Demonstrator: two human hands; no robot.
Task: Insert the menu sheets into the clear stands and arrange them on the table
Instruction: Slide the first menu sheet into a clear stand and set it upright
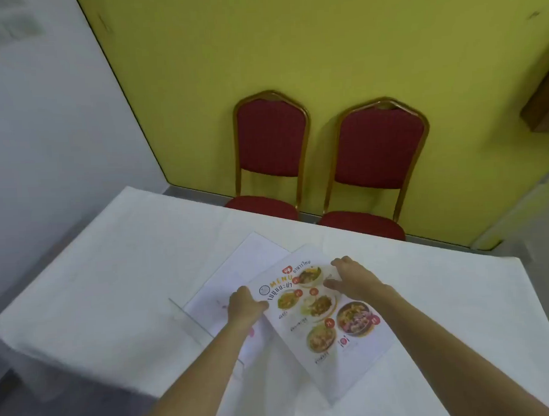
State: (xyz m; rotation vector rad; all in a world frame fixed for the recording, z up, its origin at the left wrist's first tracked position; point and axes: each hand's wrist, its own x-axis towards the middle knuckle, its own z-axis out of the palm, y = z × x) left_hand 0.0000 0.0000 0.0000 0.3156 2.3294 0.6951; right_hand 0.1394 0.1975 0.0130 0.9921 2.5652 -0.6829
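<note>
Two bare forearms reach forward over a table draped in a white tablecloth (119,277). The left hand (244,306) is curled at the left edge of a colour-printed menu sheet (322,312), its fingers tucked against the paper; whether it pinches the sheet cannot be told. The right hand (353,276) rests on the sheet's upper right corner, palm down, fingers slightly spread and bent. The menu sheet lies at an angle near the table's front middle, apparently inside or on a clear stand (362,380) whose transparent edge shows past the paper's lower end. To its left lies a second sheet (238,266), face down or faintly printed, partly covered by the menu and the left forearm, with another clear stand (190,315) beside it. Two red padded chairs (272,145) with gold frames stand beyond the table against a yellow wall (291,43). The sheet reads "MENU" above Thai script and photographs of dishes.
</note>
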